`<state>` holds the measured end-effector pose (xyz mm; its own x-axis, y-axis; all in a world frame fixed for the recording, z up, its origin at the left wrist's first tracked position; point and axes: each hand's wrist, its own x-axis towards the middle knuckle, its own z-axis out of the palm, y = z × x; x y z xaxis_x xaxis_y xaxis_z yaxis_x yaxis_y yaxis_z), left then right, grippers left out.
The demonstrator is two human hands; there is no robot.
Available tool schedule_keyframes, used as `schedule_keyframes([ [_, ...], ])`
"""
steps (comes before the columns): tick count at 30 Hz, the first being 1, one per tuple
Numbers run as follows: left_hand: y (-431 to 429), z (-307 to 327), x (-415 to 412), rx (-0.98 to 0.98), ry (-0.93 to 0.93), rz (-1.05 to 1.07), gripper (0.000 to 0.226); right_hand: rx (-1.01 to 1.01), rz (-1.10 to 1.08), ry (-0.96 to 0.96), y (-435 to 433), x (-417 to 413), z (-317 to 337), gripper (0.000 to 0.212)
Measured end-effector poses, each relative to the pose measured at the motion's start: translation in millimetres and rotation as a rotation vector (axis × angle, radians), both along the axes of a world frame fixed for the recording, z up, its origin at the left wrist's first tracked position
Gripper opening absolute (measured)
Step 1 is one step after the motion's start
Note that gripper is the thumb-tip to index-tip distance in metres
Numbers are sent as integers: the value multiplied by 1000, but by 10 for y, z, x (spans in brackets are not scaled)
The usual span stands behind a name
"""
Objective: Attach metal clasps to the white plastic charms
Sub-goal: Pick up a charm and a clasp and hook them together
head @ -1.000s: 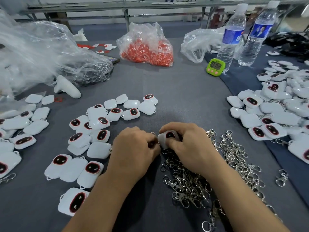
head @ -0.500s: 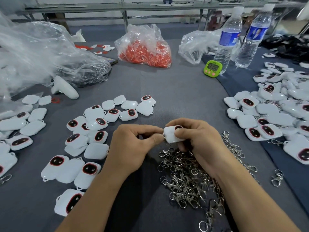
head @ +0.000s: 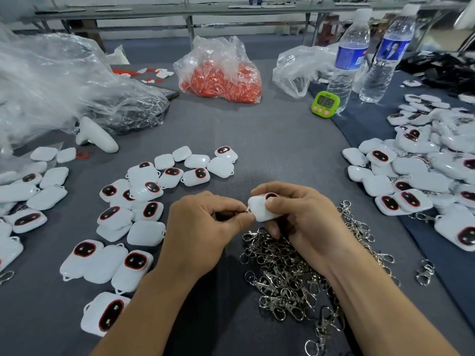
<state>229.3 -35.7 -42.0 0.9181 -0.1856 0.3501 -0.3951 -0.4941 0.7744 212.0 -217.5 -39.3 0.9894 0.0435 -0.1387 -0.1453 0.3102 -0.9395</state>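
Observation:
My right hand [head: 303,214] grips a white plastic charm [head: 261,210] with a dark red-rimmed face, just above the grey table. My left hand [head: 205,227] pinches a small metal clasp [head: 245,211] at the charm's left corner loop; most of the clasp is hidden by my fingers. A heap of silver clasps [head: 293,276] lies under and behind my right hand. Loose white charms [head: 144,201] are scattered to the left, and a bigger pile of charms [head: 421,176] lies at the right.
A bag of orange parts [head: 221,75] sits at the back centre, a large crumpled clear bag [head: 64,83] at the back left. Two water bottles [head: 347,60] and a green timer [head: 325,104] stand at the back right. A white controller [head: 96,136] lies left.
Both hands have lifted the charm off the clasp heap and drawn slightly apart. My left fingers now pinch at the charm's corner loop.

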Motion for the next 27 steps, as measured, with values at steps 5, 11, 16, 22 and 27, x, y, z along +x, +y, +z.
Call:
schedule_keyframes([
  [5,-56,6,48,-226,253,-142,22,69,21,5,-16,15,-13,28],
  [11,-62,2,55,-206,202,-133,29,69,20,-29,-17,12,-16,23],
  [16,-45,-47,23,107,-73,-63,9,-33,-40,-69,5,13,-61,28],
  [22,-65,-89,7,384,-267,30,13,-182,-70,-104,62,-6,-70,21],
  [27,-65,-91,12,52,10,15,16,-63,-70,-88,46,3,-31,30],
])
